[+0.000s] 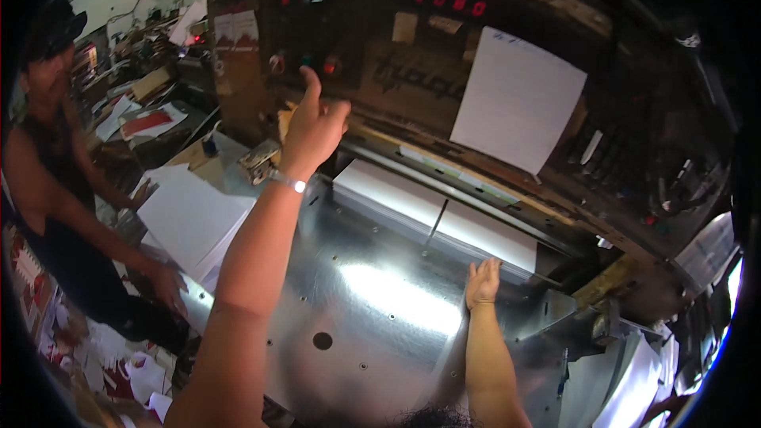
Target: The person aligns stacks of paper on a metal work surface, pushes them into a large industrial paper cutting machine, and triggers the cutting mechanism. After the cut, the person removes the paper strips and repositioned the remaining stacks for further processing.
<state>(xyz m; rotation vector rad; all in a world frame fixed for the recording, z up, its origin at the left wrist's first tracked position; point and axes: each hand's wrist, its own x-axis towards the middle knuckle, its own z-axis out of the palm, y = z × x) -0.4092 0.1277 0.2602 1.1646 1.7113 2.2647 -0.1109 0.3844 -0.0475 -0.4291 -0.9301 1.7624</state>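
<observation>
Left hand, upper centre, is partly open, one finger stretched toward panel buttons, contact unclear; right hand, right of centre, is open at the paper stack. White, squared and flat, the paper stack lies mid-frame on the metal table.

Glossy smooth metal table, matt paper stack, shiny metal wristband

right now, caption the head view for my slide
Left hand raised before the dark machine panel, right hand near a white paper stack.
</observation>
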